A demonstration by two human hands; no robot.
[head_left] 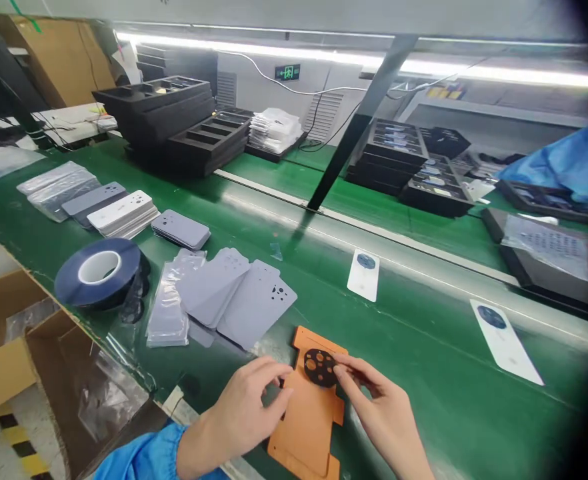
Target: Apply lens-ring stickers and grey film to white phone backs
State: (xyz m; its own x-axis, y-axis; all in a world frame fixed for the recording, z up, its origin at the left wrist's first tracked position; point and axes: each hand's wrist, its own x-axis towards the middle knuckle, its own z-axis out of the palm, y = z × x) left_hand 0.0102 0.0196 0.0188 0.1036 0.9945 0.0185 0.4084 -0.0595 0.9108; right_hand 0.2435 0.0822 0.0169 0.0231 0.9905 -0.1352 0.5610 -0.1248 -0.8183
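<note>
An orange fixture plate [307,427] with notched edges lies on the green bench in front of me. Over its far end is a black round camera-lens plate [319,367] with several holes. My right hand [381,407] pinches the right edge of this plate between thumb and fingertips. My left hand [249,403] hovers at the fixture's left side, thumb and forefinger apart, with nothing visible between them. Just beyond the left hand, grey phone back panels [257,303] with camera cut-outs lie fanned out. Whether the lens plate rests flat on the fixture I cannot tell.
Left of the panels are a blue tape roll [99,272], clear plastic sleeves [169,307] and panel stacks [124,213]. Two white cards [364,275] with dark round pieces lie to the right. Black trays [159,113] and a slanted post [341,157] stand behind. Cardboard boxes [4,373] sit below left.
</note>
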